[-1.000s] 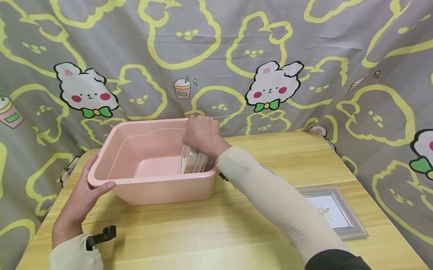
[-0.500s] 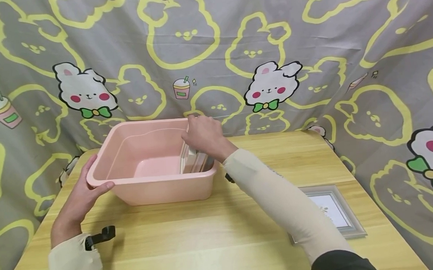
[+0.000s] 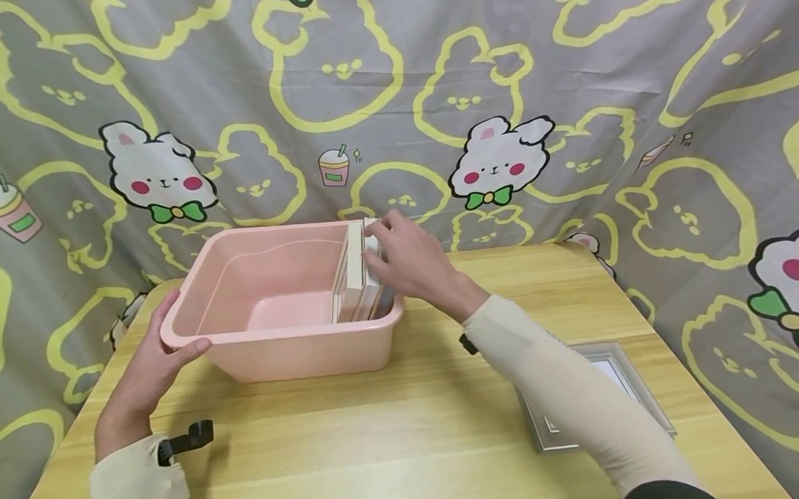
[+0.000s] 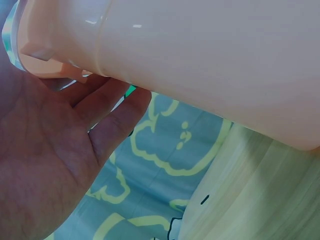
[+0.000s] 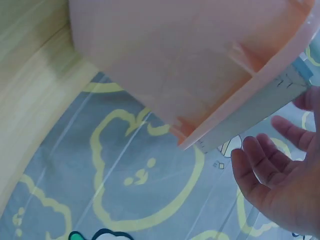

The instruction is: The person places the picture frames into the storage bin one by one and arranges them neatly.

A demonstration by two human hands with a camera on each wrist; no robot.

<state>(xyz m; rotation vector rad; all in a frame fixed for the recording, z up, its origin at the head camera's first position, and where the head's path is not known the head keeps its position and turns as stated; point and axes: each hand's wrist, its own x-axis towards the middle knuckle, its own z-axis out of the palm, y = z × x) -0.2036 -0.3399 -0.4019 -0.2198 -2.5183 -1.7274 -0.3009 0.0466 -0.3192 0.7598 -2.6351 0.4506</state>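
A pink plastic tub [image 3: 304, 354] stands on the wooden table. My left hand [image 3: 152, 353] grips its left end, thumb over the rim; in the left wrist view the fingers of that hand [image 4: 115, 117] lie under the rim. Several flat frame-like pieces [image 3: 355, 262] with pale edges stand on edge, side by side, at the tub's right end. Over them is my right hand [image 3: 416, 260], fingers loosely bent. The right wrist view has this hand [image 5: 280, 175] beside a pale edge [image 5: 250, 120] that rises above the rim, its fingers spread and apart from it.
A grey picture frame [image 3: 640, 388] with a white print lies flat on the table [image 3: 354, 445] at the right, partly covered by my right forearm. Behind the table hangs a grey patterned curtain [image 3: 392, 71], close to the tub's far side.
My right hand has come off the top edges of the standing pieces and shifted right, uncovering them. The left hand and the tub stay put.
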